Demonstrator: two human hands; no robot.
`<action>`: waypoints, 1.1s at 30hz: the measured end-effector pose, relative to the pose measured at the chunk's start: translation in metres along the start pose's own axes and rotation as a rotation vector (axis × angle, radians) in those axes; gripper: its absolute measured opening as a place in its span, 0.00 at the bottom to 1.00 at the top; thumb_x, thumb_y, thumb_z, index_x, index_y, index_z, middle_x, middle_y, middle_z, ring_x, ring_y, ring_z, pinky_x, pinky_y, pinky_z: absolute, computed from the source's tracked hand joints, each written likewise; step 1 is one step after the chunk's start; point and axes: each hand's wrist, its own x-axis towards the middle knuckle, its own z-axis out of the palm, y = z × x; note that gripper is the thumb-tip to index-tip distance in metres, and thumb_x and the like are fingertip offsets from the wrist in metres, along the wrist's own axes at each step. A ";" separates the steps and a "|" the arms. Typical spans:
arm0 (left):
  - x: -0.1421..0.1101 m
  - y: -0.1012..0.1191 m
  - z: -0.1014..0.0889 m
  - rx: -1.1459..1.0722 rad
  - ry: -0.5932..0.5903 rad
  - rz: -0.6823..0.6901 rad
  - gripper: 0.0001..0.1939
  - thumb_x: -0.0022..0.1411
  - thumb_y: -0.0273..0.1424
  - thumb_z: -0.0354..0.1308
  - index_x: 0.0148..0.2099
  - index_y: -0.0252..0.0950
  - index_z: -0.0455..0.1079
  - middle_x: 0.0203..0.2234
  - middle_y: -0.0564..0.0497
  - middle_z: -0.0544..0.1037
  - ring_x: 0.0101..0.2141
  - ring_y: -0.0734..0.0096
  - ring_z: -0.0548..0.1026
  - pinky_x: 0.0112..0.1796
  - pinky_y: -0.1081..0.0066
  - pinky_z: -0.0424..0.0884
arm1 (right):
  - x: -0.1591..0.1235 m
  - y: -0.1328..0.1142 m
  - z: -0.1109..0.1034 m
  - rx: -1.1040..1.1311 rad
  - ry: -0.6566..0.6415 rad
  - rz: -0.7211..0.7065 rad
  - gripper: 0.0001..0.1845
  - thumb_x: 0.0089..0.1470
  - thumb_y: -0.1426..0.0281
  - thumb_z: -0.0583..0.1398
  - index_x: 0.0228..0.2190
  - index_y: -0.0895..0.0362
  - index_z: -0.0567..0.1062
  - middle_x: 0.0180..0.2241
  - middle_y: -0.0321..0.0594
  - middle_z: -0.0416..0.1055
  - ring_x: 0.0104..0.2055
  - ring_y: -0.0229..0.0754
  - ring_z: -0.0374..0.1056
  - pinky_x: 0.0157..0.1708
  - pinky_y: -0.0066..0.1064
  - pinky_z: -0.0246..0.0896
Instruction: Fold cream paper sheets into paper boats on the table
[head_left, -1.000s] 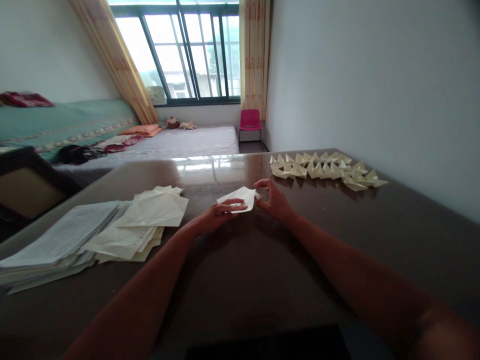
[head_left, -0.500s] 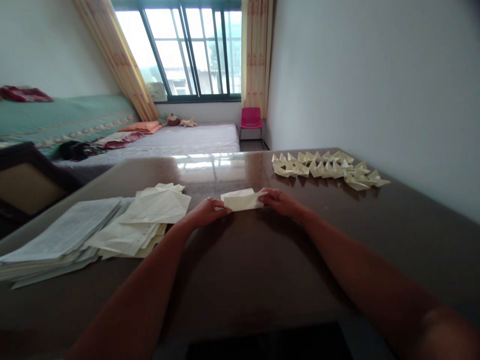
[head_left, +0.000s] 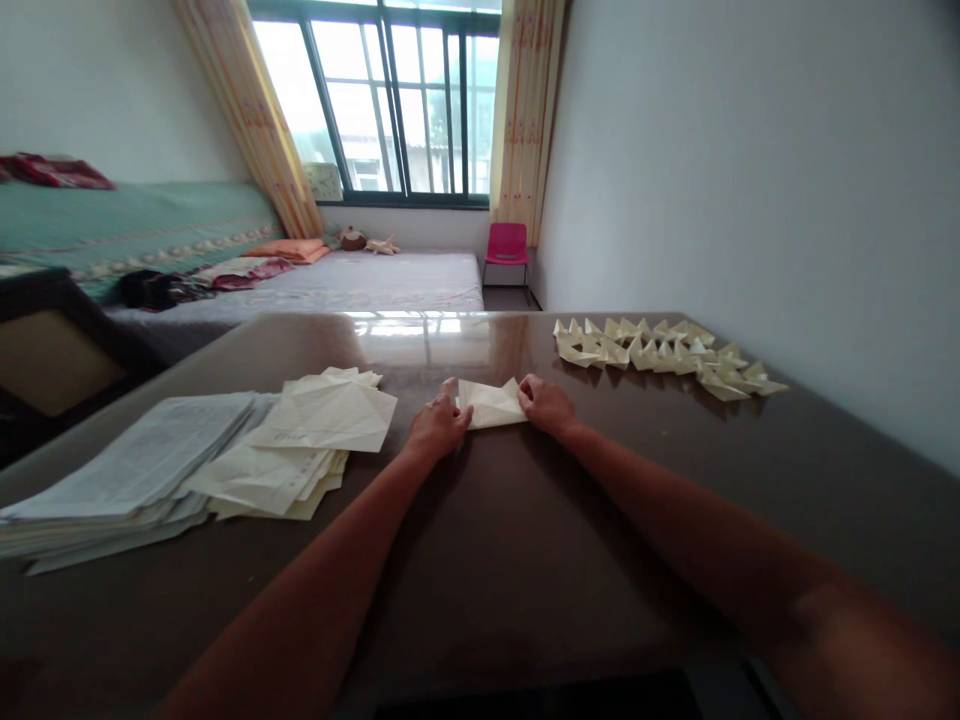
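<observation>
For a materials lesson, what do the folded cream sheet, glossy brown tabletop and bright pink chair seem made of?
Folded cream sheet: looks like matt paper, by its crisp creases.
Glossy brown tabletop: perhaps varnished or laminated wood, given its bright reflections.
Bright pink chair: probably smooth plastic, from its even colour.

Faint writing (head_left: 291,436) on loose sheets (head_left: 341,412), illegible

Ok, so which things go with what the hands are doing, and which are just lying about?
Seem to go with it:
folded paper, between the left hand and right hand
creased sheets and paper stack, probably
pointy paper shapes, probably

Seem just lying about:
pink chair
orange bedding
dark cloth on the bed
</observation>
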 end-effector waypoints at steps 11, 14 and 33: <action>-0.010 0.005 -0.011 0.179 -0.159 0.087 0.18 0.56 0.32 0.51 0.47 0.49 0.75 0.32 0.52 0.79 0.34 0.64 0.75 0.36 0.70 0.67 | -0.016 0.003 -0.002 -0.096 -0.007 -0.234 0.10 0.59 0.63 0.52 0.36 0.50 0.73 0.39 0.36 0.74 0.36 0.39 0.69 0.31 0.27 0.55; -0.010 0.006 -0.010 0.179 -0.153 0.076 0.19 0.56 0.31 0.50 0.47 0.49 0.75 0.31 0.51 0.79 0.34 0.63 0.75 0.37 0.68 0.67 | -0.016 0.001 -0.003 -0.114 -0.013 -0.239 0.11 0.59 0.63 0.52 0.36 0.51 0.73 0.39 0.38 0.73 0.38 0.40 0.69 0.32 0.27 0.55; -0.021 0.020 -0.005 0.438 -0.142 0.580 0.22 0.65 0.26 0.46 0.58 0.50 0.65 0.49 0.49 0.70 0.48 0.63 0.65 0.45 0.66 0.66 | -0.018 -0.008 -0.005 -0.310 -0.078 -0.220 0.16 0.63 0.62 0.46 0.44 0.50 0.70 0.40 0.43 0.71 0.36 0.45 0.71 0.33 0.33 0.60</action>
